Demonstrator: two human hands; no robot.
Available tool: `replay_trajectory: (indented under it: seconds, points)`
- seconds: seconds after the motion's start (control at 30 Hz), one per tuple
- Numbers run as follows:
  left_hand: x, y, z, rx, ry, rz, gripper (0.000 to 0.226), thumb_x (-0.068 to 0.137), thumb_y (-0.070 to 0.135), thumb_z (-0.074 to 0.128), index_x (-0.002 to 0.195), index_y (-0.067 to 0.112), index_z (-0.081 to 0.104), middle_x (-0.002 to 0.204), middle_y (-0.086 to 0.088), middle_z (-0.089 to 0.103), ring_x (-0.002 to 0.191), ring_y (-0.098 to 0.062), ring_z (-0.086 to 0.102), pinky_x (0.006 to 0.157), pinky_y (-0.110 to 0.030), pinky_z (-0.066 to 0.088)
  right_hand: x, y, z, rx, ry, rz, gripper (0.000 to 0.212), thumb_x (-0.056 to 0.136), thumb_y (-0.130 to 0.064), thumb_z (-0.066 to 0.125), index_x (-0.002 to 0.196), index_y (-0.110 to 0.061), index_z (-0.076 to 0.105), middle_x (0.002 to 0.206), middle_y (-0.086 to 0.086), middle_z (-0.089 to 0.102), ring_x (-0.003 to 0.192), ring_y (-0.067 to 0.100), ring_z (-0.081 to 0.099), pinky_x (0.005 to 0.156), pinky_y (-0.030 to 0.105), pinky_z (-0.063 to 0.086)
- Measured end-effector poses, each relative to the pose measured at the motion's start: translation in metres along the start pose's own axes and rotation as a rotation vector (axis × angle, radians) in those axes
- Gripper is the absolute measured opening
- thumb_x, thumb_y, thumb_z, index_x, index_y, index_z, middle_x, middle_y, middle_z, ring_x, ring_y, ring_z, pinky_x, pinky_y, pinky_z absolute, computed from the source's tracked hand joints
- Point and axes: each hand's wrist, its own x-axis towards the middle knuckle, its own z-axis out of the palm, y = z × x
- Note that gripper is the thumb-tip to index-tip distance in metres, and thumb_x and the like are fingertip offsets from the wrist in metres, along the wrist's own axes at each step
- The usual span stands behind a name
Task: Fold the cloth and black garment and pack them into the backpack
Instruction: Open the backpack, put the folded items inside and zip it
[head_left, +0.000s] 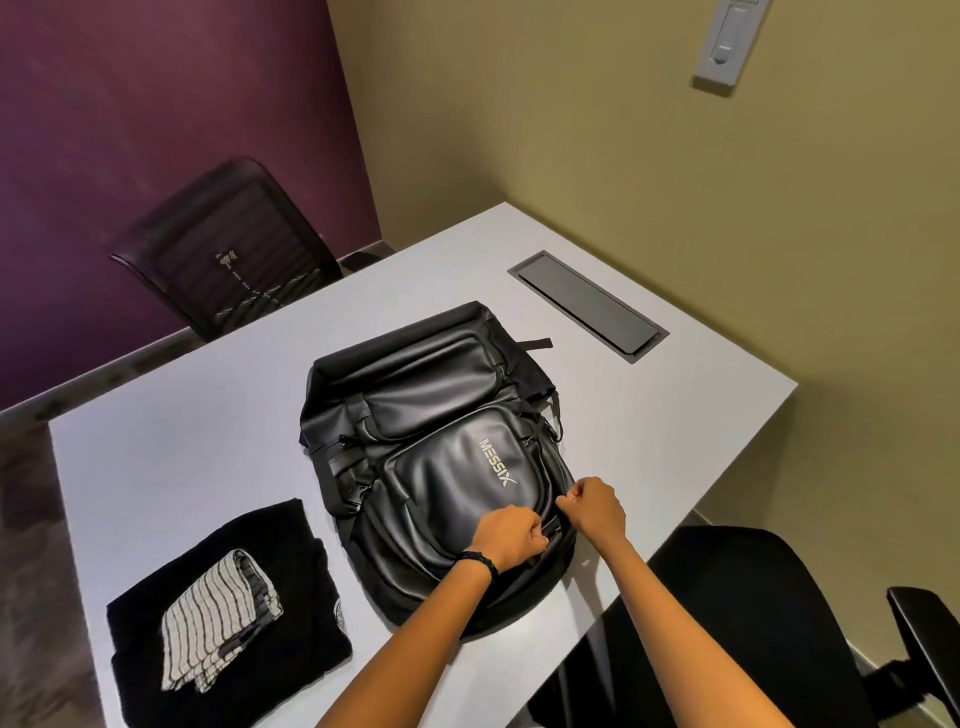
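So the backpack (441, 441) lies flat on the tabletop (182, 441), long axis running away from me. Both grips are on its near end, the left hand (511, 535) and right hand (597, 506) curled tight and pinching at what I take to be the main zip, nearly touching each other. The striped cloth (218, 618) sits folded on top of the folded black garment (280, 540), left of the grips and a bit nearer me, so the left hand's closer for fetching them. Bag looks shut with nothing showing inside, so I reckon opening it comes first.

Office — desk (675, 415), mesh chair (228, 249).
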Motion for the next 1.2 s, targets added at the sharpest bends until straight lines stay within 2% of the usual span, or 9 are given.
replay_trajectory:
  seconds: [0.17, 0.33, 0.43, 0.53, 0.63, 0.77, 0.83, 1.0, 1.2]
  points:
    - [-0.013, -0.027, -0.014, 0.078, -0.040, 0.063, 0.015, 0.088, 0.025, 0.051, 0.077, 0.018, 0.058, 0.096, -0.010, 0.067, 0.092, -0.028, 0.058, 0.071, -0.032, 0.040, 0.003, -0.006, -0.006, -0.069, 0.016, -0.027, 0.022, 0.074, -0.022, 0.060, 0.064, -0.013, 0.043, 0.061, 0.000, 0.048, 0.057, 0.021, 0.045, 0.053, 0.026, 0.032]
    - [-0.030, -0.065, -0.022, 0.156, -0.141, 0.075, 0.016, 0.086, 0.026, 0.052, 0.073, 0.019, 0.057, 0.091, -0.009, 0.070, 0.091, -0.026, 0.062, 0.070, -0.030, 0.041, 0.002, -0.008, -0.007, -0.077, 0.031, -0.037, 0.027, 0.073, -0.020, 0.059, 0.057, -0.016, 0.037, 0.053, -0.003, 0.041, 0.051, 0.019, 0.039, 0.051, 0.026, 0.030]
    - [-0.038, -0.083, -0.027, 0.170, -0.150, 0.078, 0.015, 0.087, 0.027, 0.053, 0.073, 0.021, 0.054, 0.089, -0.008, 0.070, 0.089, -0.025, 0.062, 0.068, -0.028, 0.039, -0.001, -0.008, -0.007, -0.063, 0.028, -0.021, 0.021, 0.073, -0.019, 0.059, 0.060, -0.014, 0.042, 0.057, 0.000, 0.047, 0.060, 0.026, 0.047, 0.056, 0.029, 0.036]
    - [-0.045, -0.092, -0.026, 0.182, -0.096, 0.108, 0.017, 0.089, 0.029, 0.053, 0.074, 0.021, 0.051, 0.090, -0.007, 0.068, 0.088, -0.026, 0.060, 0.068, -0.030, 0.038, -0.009, -0.011, -0.003, -0.108, 0.094, -0.098, 0.009, 0.081, -0.013, 0.054, 0.088, -0.007, 0.055, 0.089, 0.011, 0.058, 0.084, 0.032, 0.055, 0.069, 0.035, 0.043]
    - [-0.054, -0.094, -0.017, 0.169, -0.001, 0.130, 0.020, 0.092, 0.032, 0.051, 0.078, 0.018, 0.053, 0.092, -0.006, 0.065, 0.087, -0.025, 0.058, 0.065, -0.029, 0.034, -0.019, -0.014, 0.006, -0.144, 0.187, -0.345, 0.035, 0.087, -0.009, 0.051, 0.122, -0.003, 0.048, 0.116, 0.014, 0.049, 0.107, 0.032, 0.049, 0.082, 0.039, 0.043]
    - [-0.068, -0.096, -0.001, 0.105, 0.112, 0.116, 0.027, 0.094, 0.036, 0.049, 0.086, 0.012, 0.057, 0.095, -0.003, 0.060, 0.087, -0.022, 0.057, 0.070, -0.034, 0.038, -0.032, -0.014, 0.026, -0.323, -0.241, -0.694, 0.025, 0.088, -0.018, 0.059, 0.112, -0.012, 0.062, 0.110, 0.008, 0.057, 0.108, 0.025, 0.054, 0.089, 0.031, 0.039]
    - [-0.074, -0.095, 0.005, 0.086, 0.135, 0.104, 0.026, 0.095, 0.036, 0.048, 0.086, 0.012, 0.055, 0.095, -0.004, 0.059, 0.085, -0.023, 0.056, 0.072, -0.036, 0.039, -0.038, -0.014, 0.036, -0.490, -0.330, -0.766, 0.026, 0.086, -0.021, 0.061, 0.112, -0.015, 0.064, 0.111, 0.006, 0.058, 0.108, 0.023, 0.054, 0.089, 0.033, 0.040]
    - [-0.082, -0.093, 0.011, 0.146, 0.149, 0.116, 0.026, 0.096, 0.034, 0.046, 0.089, 0.010, 0.054, 0.098, -0.007, 0.055, 0.082, -0.027, 0.055, 0.066, -0.036, 0.035, -0.047, -0.014, 0.048, -0.577, -0.180, -0.818, 0.024, 0.083, -0.007, 0.055, 0.103, -0.014, 0.067, 0.105, 0.006, 0.062, 0.103, 0.030, 0.057, 0.084, 0.034, 0.036]
    - [-0.090, -0.104, 0.001, 0.245, 0.208, 0.145, 0.029, 0.098, 0.035, 0.042, 0.089, 0.010, 0.053, 0.101, -0.006, 0.048, 0.080, -0.027, 0.055, 0.062, -0.038, 0.038, -0.049, -0.017, 0.042, -0.561, -0.093, -0.827, 0.021, 0.087, -0.009, 0.053, 0.098, -0.018, 0.068, 0.101, 0.001, 0.063, 0.100, 0.024, 0.058, 0.096, 0.037, 0.029]
